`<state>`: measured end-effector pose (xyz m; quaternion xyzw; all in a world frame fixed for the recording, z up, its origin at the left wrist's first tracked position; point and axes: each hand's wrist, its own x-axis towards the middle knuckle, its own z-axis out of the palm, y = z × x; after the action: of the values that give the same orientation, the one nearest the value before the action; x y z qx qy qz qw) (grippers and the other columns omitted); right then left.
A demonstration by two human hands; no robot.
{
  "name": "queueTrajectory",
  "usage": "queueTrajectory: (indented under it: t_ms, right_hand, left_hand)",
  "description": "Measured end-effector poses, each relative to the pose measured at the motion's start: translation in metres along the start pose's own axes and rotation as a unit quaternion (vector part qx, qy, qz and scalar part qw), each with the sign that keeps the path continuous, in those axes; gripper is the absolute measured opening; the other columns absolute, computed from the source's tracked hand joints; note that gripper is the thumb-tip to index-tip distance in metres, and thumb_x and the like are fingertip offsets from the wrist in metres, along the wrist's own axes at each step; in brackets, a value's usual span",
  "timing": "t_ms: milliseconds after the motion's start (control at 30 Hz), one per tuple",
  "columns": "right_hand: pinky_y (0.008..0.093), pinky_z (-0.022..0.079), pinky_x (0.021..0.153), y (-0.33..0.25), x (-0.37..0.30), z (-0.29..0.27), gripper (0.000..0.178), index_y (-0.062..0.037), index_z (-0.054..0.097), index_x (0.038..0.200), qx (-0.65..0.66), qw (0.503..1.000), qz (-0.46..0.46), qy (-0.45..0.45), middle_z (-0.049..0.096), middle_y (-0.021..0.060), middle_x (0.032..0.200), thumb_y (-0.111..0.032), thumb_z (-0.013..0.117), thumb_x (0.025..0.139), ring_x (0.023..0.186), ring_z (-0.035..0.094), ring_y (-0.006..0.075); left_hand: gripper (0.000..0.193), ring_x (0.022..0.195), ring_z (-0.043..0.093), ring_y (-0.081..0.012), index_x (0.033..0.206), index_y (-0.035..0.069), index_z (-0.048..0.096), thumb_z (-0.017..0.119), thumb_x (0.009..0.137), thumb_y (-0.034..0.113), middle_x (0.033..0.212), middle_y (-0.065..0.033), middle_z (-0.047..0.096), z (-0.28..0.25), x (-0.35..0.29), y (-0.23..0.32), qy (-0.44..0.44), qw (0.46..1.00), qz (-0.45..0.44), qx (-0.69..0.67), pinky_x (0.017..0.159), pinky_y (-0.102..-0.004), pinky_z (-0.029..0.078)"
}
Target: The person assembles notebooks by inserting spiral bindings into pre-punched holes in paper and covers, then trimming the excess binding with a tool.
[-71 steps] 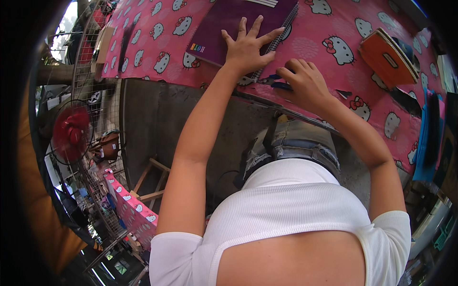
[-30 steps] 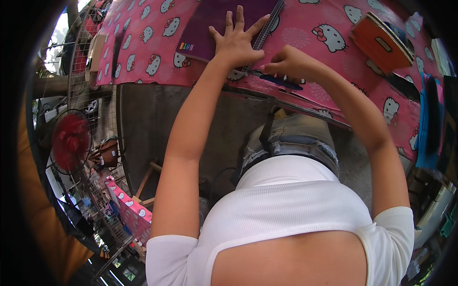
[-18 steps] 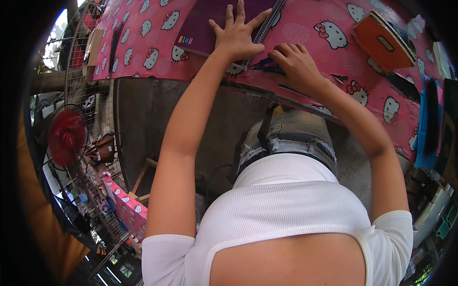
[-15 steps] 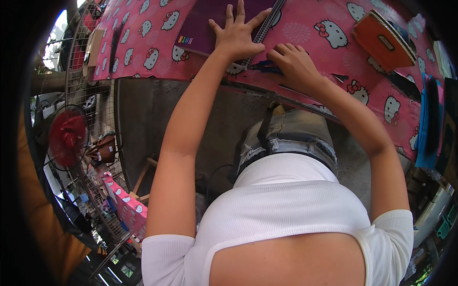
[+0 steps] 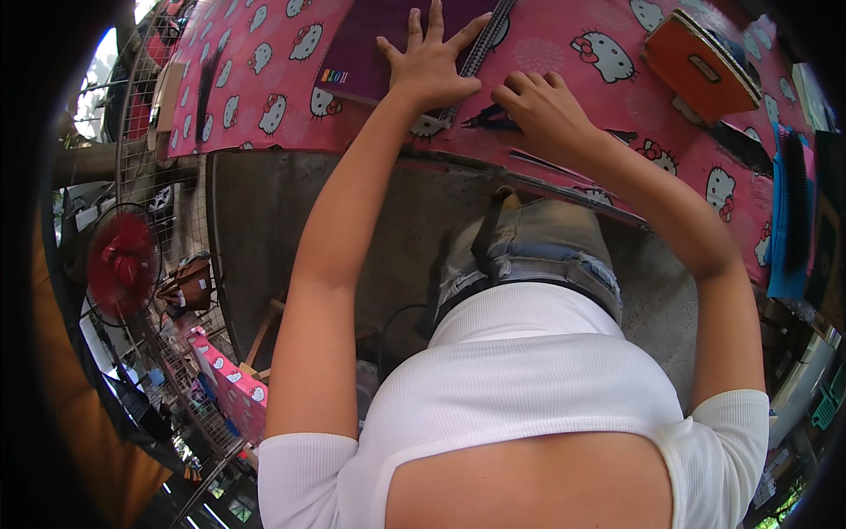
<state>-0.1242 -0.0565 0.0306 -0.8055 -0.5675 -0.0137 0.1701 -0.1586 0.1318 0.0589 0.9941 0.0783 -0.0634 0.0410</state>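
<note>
My left hand (image 5: 430,70) lies flat with its fingers spread on a purple spiral notebook (image 5: 366,44), at the table's near edge. The notebook's wire spine (image 5: 483,44) runs along its right side, just past my fingertips. To the right of the spine, my right hand (image 5: 545,110) is curled with its knuckles up. From under its fingers sticks a dark blue-black tool (image 5: 490,118) with pointed tips, like pliers or scissors. The tips face the notebook's lower right corner without touching it. My palm hides the rest of the tool.
A pink cartoon-cat cover (image 5: 538,53) lies on the table. An orange wallet-like case (image 5: 696,70) stands at the far right, with a blue item and black comb-like thing (image 5: 796,212) near the right edge. A red fan (image 5: 125,262) stands at the left by a wire grid.
My right hand has shifted slightly right, with the dark tool, away from the notebook's spine. The left hand stays spread on the notebook. The whole view has moved a little.
</note>
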Motion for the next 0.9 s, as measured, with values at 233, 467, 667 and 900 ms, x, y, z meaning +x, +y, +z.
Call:
queueTrajectory:
  t_ms: [233, 467, 667, 900]
  right_hand:
    - [0.0474, 0.05, 0.075, -0.011, 0.017, -0.001, 0.047, -0.0025, 0.06, 0.103, 0.132, 0.982, 0.09, -0.103, 0.062, 0.0137, 0.09, -0.039, 0.072, 0.075, 0.089, 0.064, 0.0297]
    - [0.0436, 0.052, 0.072, 0.0, 0.055, -0.03, 0.049, 0.0018, 0.058, 0.098, 0.264, 0.852, 0.287, -0.35, 0.065, 0.019, 0.092, -0.042, 0.069, 0.078, 0.085, 0.066, 0.0331]
    - [0.045, 0.04, 0.097, 0.011, 0.007, -0.049, 0.052, -0.002, 0.06, 0.108, -0.009, 0.943, 0.274, -0.191, 0.052, 0.0165, 0.127, -0.046, 0.064, 0.08, 0.115, 0.053, 0.0311]
    - [0.0529, 0.029, 0.102, 0.02, 0.044, 0.029, 0.087, 0.0079, 0.045, 0.127, 0.432, 0.829, 0.344, 0.087, 0.041, 0.0328, 0.129, -0.069, 0.039, 0.087, 0.124, 0.038, 0.0428]
  left_hand:
    - [0.101, 0.142, 0.004, -0.0429, 0.147, 0.043, 0.016, 0.071, 0.063, 0.041, 0.156, -0.0192, 0.002, 0.0, -0.002, -0.001, -0.003, 1.0, -0.002, 0.012, 0.102, -0.0737, 0.008]
    - [0.089, 0.142, 0.002, -0.0426, 0.143, 0.052, 0.018, 0.064, 0.068, 0.055, 0.157, -0.0146, 0.006, 0.019, 0.009, -0.015, 0.081, 0.996, 0.038, 0.021, 0.099, -0.0767, 0.004]
    - [0.072, 0.131, 0.038, -0.0239, 0.143, 0.016, 0.038, 0.064, 0.084, 0.049, 0.143, -0.0158, 0.04, -0.033, -0.003, -0.071, 0.169, 0.825, 0.015, -0.539, 0.106, -0.0396, 0.032]
    - [0.074, 0.094, 0.057, -0.0151, 0.128, 0.0, 0.05, 0.053, 0.087, 0.061, 0.115, -0.0107, 0.059, -0.005, -0.021, -0.198, -0.011, 0.84, -0.256, -0.479, 0.083, -0.0286, 0.047]
